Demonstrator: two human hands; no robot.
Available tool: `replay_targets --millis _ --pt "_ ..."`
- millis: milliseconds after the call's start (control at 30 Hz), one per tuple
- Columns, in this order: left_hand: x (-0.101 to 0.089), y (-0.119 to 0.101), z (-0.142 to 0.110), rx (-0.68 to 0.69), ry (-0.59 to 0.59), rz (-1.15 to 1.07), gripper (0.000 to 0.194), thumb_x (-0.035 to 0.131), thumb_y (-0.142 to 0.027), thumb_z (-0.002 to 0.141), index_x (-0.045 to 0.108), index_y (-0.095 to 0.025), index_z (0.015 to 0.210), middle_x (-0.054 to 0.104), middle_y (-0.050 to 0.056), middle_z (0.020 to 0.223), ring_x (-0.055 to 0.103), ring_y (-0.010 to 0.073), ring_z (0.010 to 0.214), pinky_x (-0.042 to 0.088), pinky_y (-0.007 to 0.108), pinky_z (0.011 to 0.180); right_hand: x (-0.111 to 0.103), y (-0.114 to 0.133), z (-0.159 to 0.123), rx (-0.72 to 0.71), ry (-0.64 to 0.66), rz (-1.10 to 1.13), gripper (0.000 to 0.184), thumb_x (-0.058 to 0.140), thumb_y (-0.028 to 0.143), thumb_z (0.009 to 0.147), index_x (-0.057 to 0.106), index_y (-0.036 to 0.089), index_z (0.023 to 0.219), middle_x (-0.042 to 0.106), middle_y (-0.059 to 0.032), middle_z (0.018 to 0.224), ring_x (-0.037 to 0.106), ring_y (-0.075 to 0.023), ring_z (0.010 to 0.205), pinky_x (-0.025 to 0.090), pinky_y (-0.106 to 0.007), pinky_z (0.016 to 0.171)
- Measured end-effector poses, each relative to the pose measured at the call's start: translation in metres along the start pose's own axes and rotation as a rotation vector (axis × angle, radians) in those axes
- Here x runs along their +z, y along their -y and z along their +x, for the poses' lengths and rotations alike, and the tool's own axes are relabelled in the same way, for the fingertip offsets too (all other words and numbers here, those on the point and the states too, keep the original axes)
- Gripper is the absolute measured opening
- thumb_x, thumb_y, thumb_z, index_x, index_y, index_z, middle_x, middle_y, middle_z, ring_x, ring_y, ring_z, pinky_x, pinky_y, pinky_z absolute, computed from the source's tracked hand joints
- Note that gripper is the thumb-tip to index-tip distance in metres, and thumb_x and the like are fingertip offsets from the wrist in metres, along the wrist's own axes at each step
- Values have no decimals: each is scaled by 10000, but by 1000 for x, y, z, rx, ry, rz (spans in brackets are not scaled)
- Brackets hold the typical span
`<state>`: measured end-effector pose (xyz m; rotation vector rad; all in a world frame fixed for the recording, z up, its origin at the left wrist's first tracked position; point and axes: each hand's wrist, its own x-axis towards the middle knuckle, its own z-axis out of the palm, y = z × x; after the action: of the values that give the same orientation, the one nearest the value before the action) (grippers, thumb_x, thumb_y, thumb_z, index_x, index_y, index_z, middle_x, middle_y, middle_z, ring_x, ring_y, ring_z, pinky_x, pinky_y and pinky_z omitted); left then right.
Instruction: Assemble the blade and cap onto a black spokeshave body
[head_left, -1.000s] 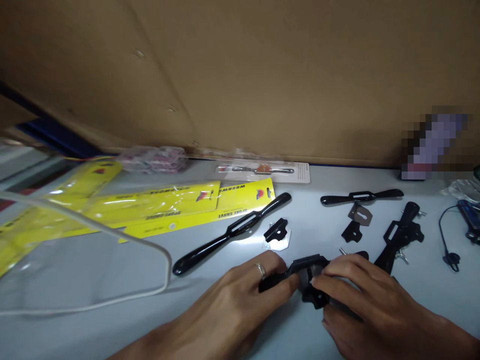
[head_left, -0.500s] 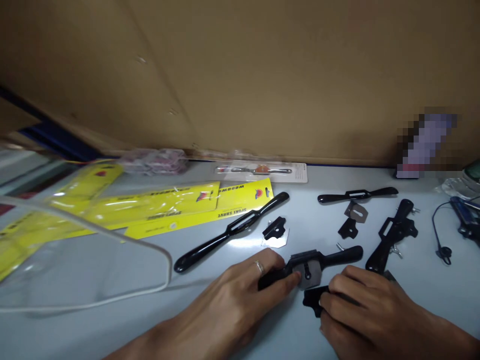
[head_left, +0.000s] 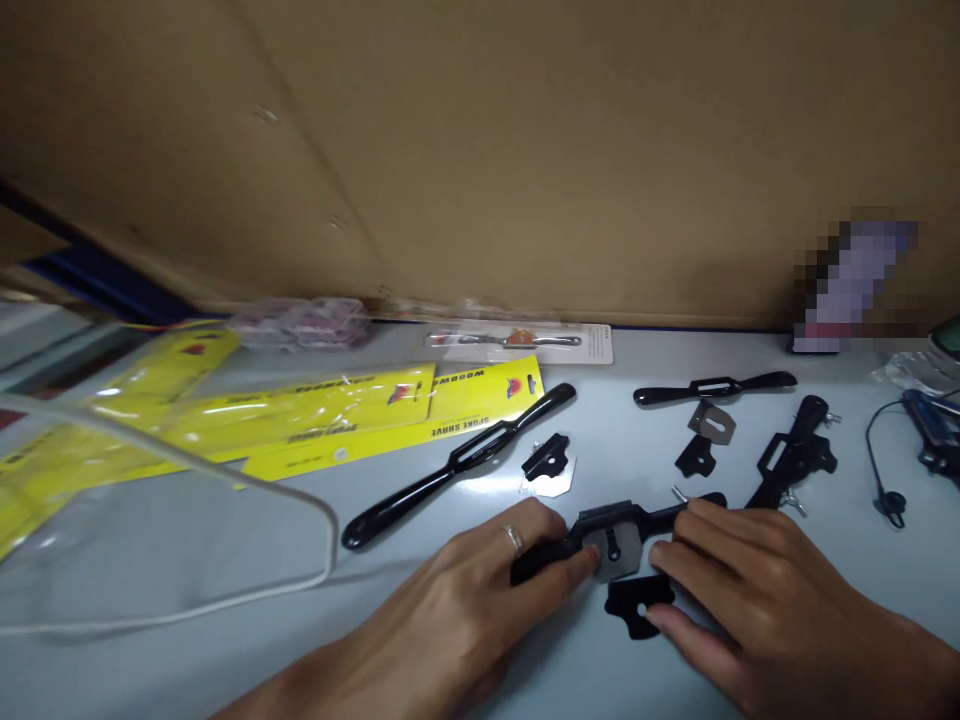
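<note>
We find the cardboard (head_left: 525,160) dim, glare on the tabletop (head_left: 480,490) and yellow packaging (head_left: 247,412), soft shadow beside the left hand (head_left: 469,590), blur towards the left edge.

The left fingers (head_left: 541,520) wear 1 silver-coloured ring (head_left: 514,541).

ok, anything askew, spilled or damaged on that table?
No spill or damage visible. Odd: the pixelated patch at right, before the cardboard, hides what's there. The black plate by the right hand isn't fixed to the spoke shave, but looks intact.
</note>
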<state>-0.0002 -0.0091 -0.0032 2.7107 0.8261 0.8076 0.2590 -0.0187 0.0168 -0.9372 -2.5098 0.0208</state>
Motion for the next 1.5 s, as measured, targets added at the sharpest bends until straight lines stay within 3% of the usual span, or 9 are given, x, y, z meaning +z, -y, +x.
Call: replay_targets --millis 267,500,833,967,1133,1500 --pt "-1 -2 2 8 7 36 564 309 90 817 650 -155 1194 665 86 989 668 160 821 599 238 652 5 1 -4 24 56 49 225 495 178 990 698 194 896 706 -30 820 663 -193 740 497 -316 610" --pt "-6 -4 8 26 39 49 406 329 -1 968 658 -137 1164 665 79 945 663 151 768 605 243 644 1 5 -6 -14 58 -43 131 627 288 968 714 196 933 738 -43 878 692 -196 784 524 -309 649" --pt "-2 -1 1 -19 8 -12 547 339 69 815 648 -170 1199 644 77 975 652 161 806 589 243 634 0 6 -7 16 102 56 35 665 227 930 685 203 944 737 -20 886 690 -189 798 523 -299 659" --pt "-2 -1 -1 -37 49 -49 597 342 90 769 651 -162 1213 632 79 975 643 160 799 580 248 633 -2 5 -6 116 188 242 125 710 123 846 650 216 904 712 26 848 672 -158 760 508 -280 668" --pt "0 2 -4 -39 51 -82 570 362 80 816 633 -164 1255 620 89 1015 638 164 833 567 253 648 -2 0 -2 317 323 447 234 695 7 801 628 231 808 679 79 780 654 -103 723 483 -222 679" --pt "2 3 -6 -73 59 -99 574 362 74 836 623 -198 1268 625 76 1028 646 162 852 561 251 671 -8 0 3 422 470 468 141 677 106 853 682 242 817 706 33 891 681 -151 894 515 -253 808"
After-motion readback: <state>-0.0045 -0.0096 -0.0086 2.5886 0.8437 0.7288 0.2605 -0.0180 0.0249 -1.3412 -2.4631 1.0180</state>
